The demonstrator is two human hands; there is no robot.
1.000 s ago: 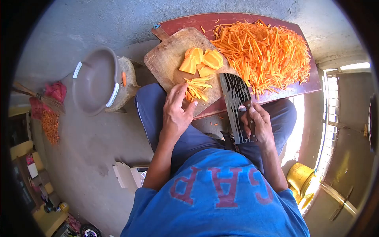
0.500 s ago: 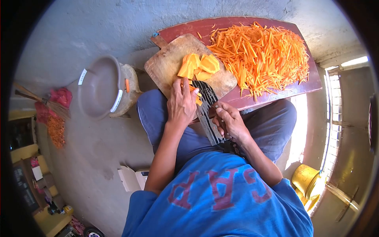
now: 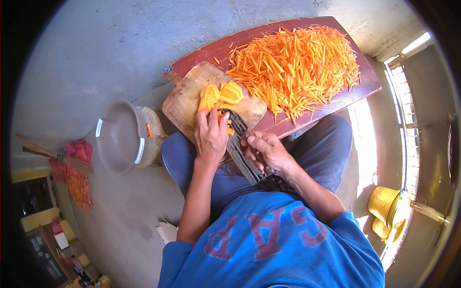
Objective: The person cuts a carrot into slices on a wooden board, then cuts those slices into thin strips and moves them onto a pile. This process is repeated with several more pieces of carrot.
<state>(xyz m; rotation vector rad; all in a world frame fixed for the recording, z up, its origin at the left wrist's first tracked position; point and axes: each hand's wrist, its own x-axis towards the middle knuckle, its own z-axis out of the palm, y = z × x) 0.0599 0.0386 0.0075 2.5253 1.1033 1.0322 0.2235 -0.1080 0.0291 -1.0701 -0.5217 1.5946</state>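
My right hand is closed around the handle of a broad, dark-streaked knife. Its blade lies beside the fingertips of my left hand, which are bent down onto cut orange vegetable pieces at the board's near edge. Larger orange vegetable slices rest just beyond those fingers on the worn wooden cutting board. My left fingers partly cover the pieces under them. To the right of the board spreads a big heap of thin orange strips.
A red tabletop supports the board and heap, against a blue wall. On the left stands a grey-brown basin; a broom and pink bag are farther left. Yellow buckets sit at the right.
The view has shifted, so the board, table and heap appear farther left. Both hands stay at the board's near edge, with the knife still in my right hand.
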